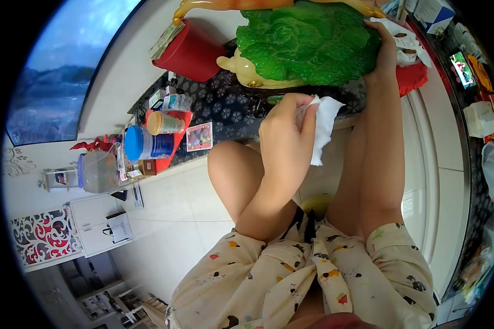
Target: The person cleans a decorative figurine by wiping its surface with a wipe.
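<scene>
My left hand [285,129] is closed on a crumpled white tissue [326,123], which hangs loosely to the right of the fingers. Just above it is a large, glossy green cabbage ornament [313,44] with ruffled leaves. My right hand [383,52] grips the ornament's right edge; part of its fingers is hidden. Below the green leaves shows a cream-yellow part [247,71] of the ornament with a round knob. A small green piece [275,100] lies beside my left hand on a dark base.
The ornament stands on a dark flowered shelf top [225,118]. To its left are a red bin [189,52], a blue-lidded jar [148,143], a tan-lidded jar [164,123] and a small picture card [199,137]. Red cloth [411,79] and a white bag [403,41] lie right.
</scene>
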A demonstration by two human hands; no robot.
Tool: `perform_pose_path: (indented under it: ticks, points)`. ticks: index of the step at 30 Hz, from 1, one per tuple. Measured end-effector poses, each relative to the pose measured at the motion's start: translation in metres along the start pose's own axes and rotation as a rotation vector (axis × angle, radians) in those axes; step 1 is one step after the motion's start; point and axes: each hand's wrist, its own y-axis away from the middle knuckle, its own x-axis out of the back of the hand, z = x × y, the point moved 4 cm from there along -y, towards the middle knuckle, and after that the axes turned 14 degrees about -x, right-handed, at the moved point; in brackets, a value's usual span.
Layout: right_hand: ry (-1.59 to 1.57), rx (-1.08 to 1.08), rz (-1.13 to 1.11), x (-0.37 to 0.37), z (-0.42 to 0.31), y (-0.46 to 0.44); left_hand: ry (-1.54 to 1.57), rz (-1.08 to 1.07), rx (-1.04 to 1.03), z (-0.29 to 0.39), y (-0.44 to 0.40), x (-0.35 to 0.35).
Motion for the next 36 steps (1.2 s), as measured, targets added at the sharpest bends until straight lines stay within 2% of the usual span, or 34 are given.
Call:
perform_pose_path:
  ticks: [4, 10, 16, 22, 25, 28, 31, 32, 34, 36]
  points:
    - [0.024, 0.012, 0.075, -0.004, 0.001, 0.007, 0.050, 0.054, -0.019, 0.004, 0.000, 0.006]
    - [-0.010, 0.009, 0.021, 0.001, 0.000, -0.003, 0.012, 0.193, -0.212, 0.003, -0.005, -0.002]
    - [0.004, 0.005, -0.016, 0.002, 0.000, -0.003, -0.196, 0.241, -0.347, 0.007, -0.004, -0.016]
    - [0.002, -0.028, 0.011, 0.016, -0.002, -0.015, -0.221, 0.259, -0.299, 0.013, -0.001, -0.018]
    - [0.002, -0.010, 0.058, 0.020, -0.003, -0.018, -0.121, 0.267, -0.224, 0.005, 0.000, -0.017]
    - [0.017, -0.037, 0.091, 0.017, -0.002, -0.013, -0.067, 0.227, -0.129, 0.002, -0.001, -0.011]
    - [0.024, -0.056, 0.068, 0.016, -0.003, -0.014, 0.011, -0.004, -0.065, -0.014, 0.007, -0.026]
    - [0.019, -0.048, 0.082, 0.017, -0.003, -0.014, 0.147, -0.069, -0.029, -0.016, 0.012, -0.034]
    - [0.008, -0.030, 0.110, 0.009, -0.002, -0.005, 0.050, -0.064, -0.165, -0.018, 0.021, -0.042]
    - [0.013, -0.008, 0.088, -0.007, 0.001, 0.008, 0.094, -0.073, -0.173, -0.017, 0.025, -0.038]
